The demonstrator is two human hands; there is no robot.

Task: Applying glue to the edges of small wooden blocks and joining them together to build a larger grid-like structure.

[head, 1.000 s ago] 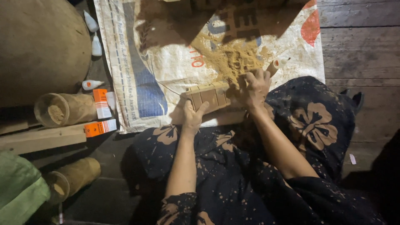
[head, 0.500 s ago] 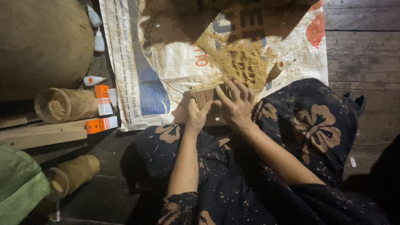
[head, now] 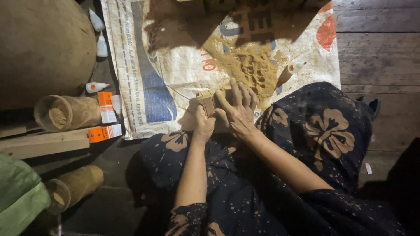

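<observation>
A small slatted wooden piece (head: 209, 99) rests at the near edge of a printed woven sack (head: 175, 65) spread on the floor. My left hand (head: 204, 124) grips its near left side from below. My right hand (head: 237, 110) lies flat over its right half, fingers spread and pressing down, hiding most of it. Just beyond my right hand lies a heap of brown sawdust (head: 253, 65) on the sack. My lap is covered by dark flower-patterned cloth (head: 332, 131).
Left of the sack lie small white glue bottles (head: 97, 86), two orange-and-white boxes (head: 106, 107), a sawdust-filled tube on its side (head: 65, 112), a wooden plank (head: 43, 143) and another tube (head: 78, 185). A big round brown object (head: 43, 48) fills the top left. Wooden floorboards (head: 380, 43) run on the right.
My right hand left the sawdust heap, came back toward me and settled flat on the wooden piece. My left hand kept its hold.
</observation>
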